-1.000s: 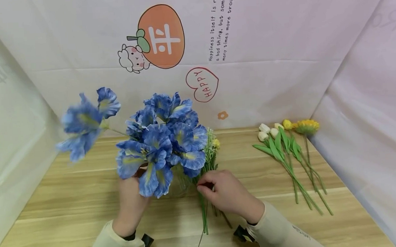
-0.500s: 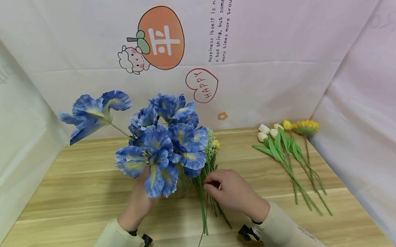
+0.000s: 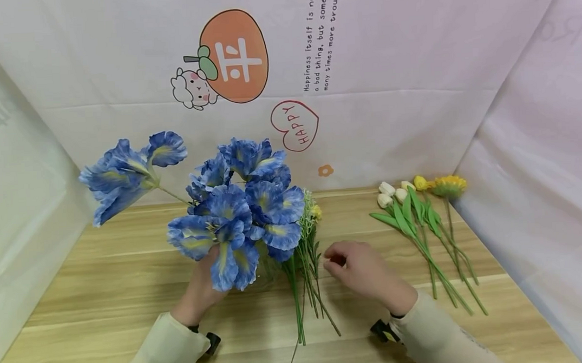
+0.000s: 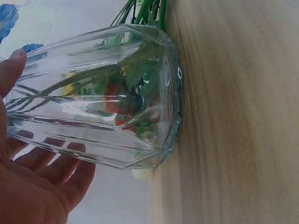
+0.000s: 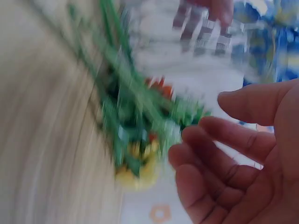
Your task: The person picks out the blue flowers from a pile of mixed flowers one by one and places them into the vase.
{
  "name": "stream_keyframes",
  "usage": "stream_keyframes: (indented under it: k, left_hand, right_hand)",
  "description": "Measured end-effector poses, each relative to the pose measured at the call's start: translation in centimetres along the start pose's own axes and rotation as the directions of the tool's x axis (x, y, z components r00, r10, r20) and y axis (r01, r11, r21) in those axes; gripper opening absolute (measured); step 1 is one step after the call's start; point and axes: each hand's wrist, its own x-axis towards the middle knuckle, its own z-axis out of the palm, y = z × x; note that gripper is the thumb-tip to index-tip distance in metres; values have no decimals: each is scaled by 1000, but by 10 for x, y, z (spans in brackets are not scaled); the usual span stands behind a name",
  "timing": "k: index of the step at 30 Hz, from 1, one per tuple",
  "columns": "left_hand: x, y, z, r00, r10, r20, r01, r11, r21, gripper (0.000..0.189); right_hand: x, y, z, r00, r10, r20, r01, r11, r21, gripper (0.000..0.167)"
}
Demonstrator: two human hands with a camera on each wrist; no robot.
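A clear faceted glass vase (image 4: 107, 98) stands on the table, with several blue irises (image 3: 228, 206) in it; their blooms hide most of it in the head view. My left hand (image 3: 200, 291) grips the vase near its mouth, thumb on one side and fingers round the other. One iris (image 3: 125, 175) leans far out to the left. My right hand (image 3: 365, 270) is off the table, holding nothing, fingers loosely bent. Just left of it lies a bunch of green-stemmed flowers (image 3: 306, 262). In the right wrist view this bunch is blurred, with yellow flowers (image 5: 140, 172) and red bits.
On the right side of the table lie white tulips (image 3: 385, 193), a yellow tulip (image 3: 420, 183) and a yellow daisy-like flower (image 3: 448, 186), stems toward the front. White printed cloth (image 3: 390, 117) stands behind and at both sides of the wooden table (image 3: 107, 319).
My right hand has moved right, away from the bunch's stems. The leaning iris has swung about on the left. My left hand has slid slightly right and stays at the vase.
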Motion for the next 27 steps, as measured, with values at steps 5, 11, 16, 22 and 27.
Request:
stream_keyframes:
  k: [5,11,16,22,27]
  left_hand:
    - [2,-4,-1,999,38,15,-38,999,7,23]
    - [6,-6,-3,996,91,16,-91,996,0,14]
    - [13,-9,-5,987,116,112,-101,986,-129,18]
    - [16,-4,-9,979,-6,203,43,983,-176,20]
    - [16,-2,-9,977,-44,208,83,980,-183,21]
  right_hand:
    - [-6,34,-23,988,154,23,-152,985,-77,55]
    - [-15,98,-52,951,308,34,-301,943,-140,102]
    - [-23,152,-74,897,440,42,-428,888,-169,125]
    - [-35,188,-93,787,594,166,-583,804,-115,140]
    - [-36,195,-97,756,620,210,-605,784,-136,140]
